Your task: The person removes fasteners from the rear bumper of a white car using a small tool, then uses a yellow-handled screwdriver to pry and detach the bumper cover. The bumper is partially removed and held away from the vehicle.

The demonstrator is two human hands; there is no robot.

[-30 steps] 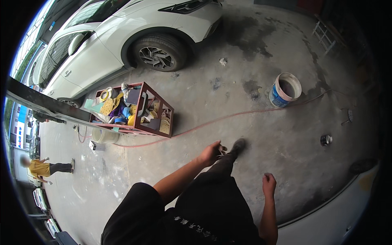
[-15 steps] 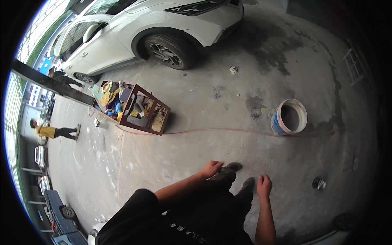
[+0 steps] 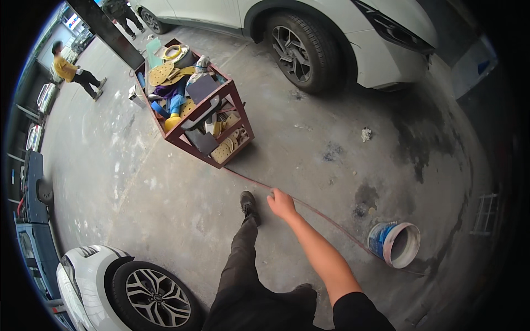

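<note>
My right hand (image 3: 282, 203) swings out in front of me with its fingers curled in. No object shows in it, and it touches nothing. Below it on the floor runs a thin reddish hose (image 3: 323, 215). My left hand is out of view. Ahead to the left stands a dark red wheeled cart (image 3: 207, 113), the nearest larger thing to my hand. On its top lie yellow sanding discs (image 3: 162, 73), a roll of yellow tape (image 3: 172, 52), blue and purple cloths or tools, and a grey flat piece (image 3: 202, 87). Lower shelves hold more perforated discs (image 3: 222, 151).
A white car (image 3: 353, 49) stands ahead; another white car's wheel (image 3: 157, 295) is close at my left. A blue-and-white bucket (image 3: 406, 245) lies tilted at right. A post (image 3: 110, 30) rises behind the cart. A person in yellow (image 3: 66, 70) stands far left, another person (image 3: 118, 11) beyond.
I have stepped and turned, so the cart is nearer and the bucket lies lower right. My left hand has gone out of view; my right hand has swung forward.
</note>
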